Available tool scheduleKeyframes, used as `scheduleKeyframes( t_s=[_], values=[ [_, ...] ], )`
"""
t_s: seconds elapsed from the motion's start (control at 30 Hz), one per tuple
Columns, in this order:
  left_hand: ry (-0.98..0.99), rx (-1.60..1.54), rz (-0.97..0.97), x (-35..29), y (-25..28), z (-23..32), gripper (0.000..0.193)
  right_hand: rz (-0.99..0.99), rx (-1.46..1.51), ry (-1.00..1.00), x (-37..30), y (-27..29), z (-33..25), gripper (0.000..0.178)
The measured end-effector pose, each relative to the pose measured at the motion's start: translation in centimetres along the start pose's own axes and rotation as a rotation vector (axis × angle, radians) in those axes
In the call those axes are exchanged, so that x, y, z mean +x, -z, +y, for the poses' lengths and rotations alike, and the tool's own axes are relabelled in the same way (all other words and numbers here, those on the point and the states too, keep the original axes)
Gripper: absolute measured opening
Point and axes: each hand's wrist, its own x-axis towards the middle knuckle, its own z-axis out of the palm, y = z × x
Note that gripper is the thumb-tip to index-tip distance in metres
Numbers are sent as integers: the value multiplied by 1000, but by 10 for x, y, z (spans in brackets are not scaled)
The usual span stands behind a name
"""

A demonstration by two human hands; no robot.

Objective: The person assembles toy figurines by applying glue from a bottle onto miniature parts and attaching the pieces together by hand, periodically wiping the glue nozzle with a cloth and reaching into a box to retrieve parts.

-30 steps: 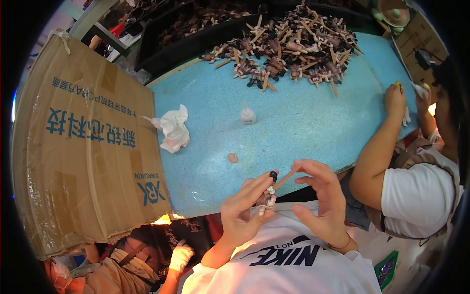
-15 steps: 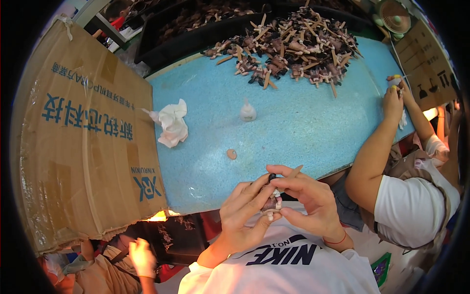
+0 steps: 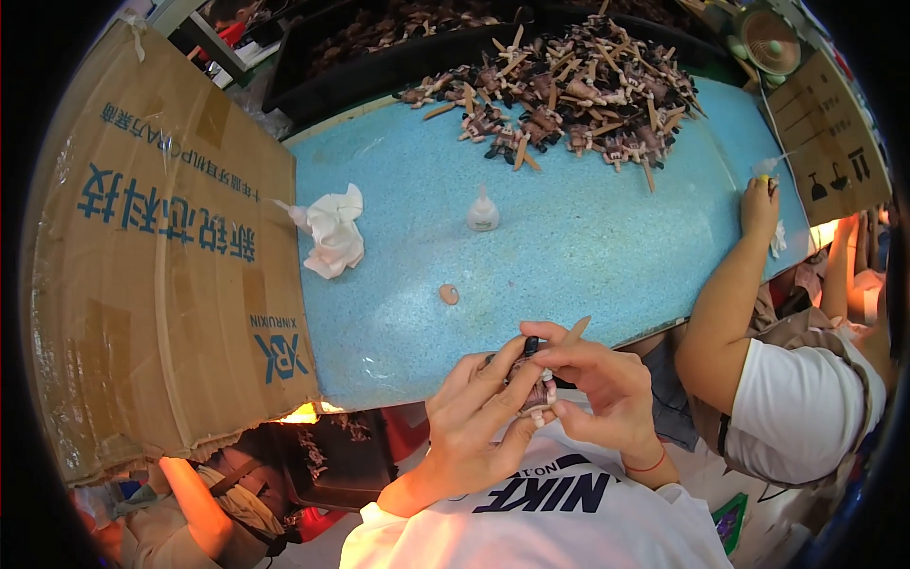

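Close to my chest, at the table's near edge, both hands hold one small figurine [image 3: 534, 391] with black, brown and pinkish-white parts. My left hand [image 3: 474, 410] closes round its left side, fingers over the top and thumb below. My right hand [image 3: 607, 387] pinches it from the other side. A flat tan blade-shaped piece [image 3: 575, 329] sticks out above my right fingers; I cannot tell what it is fixed to. Much of the figurine is hidden by my fingers. Beyond my hands a small tan oval piece [image 3: 448, 294] lies on the blue tabletop [image 3: 398, 332].
A small white squeeze bottle [image 3: 482, 211] stands mid-table, with crumpled white tissue [image 3: 335, 230] to its left. Similar figurines form a heap [image 3: 588, 90] at the back, before black bins [image 3: 313, 71]. A cardboard box [image 3: 180, 256] borders the left. At right, a co-worker's arm [image 3: 725, 303] rests on the table.
The figurine has turned slightly between my fingers, showing more of its black part. The co-worker's hand at right has shifted a little; the person at lower left has moved an arm.
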Motion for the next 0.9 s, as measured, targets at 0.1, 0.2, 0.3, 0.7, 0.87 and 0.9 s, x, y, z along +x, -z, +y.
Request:
scheduleKeyframes(
  t_s=[0.1,0.2,0.3,0.7,0.87,0.9],
  values=[
    [18,3,7,1,0,3,44,-2,-4,25,-1,1,2,45],
    [46,20,10,3,1,8,44,12,66,39,0,-2,3,45],
    [36,65,2,5,3,12,42,22,151,60,-1,-2,4,45],
    [43,46,-85,8,10,11,49,50,265,47,-3,-1,14,48],
    [66,-55,-139,9,18,10,52,39,155,84,-5,-6,7,49],
    [72,-97,-131,8,18,10,54,22,106,110,-5,-6,6,50]
  ],
)
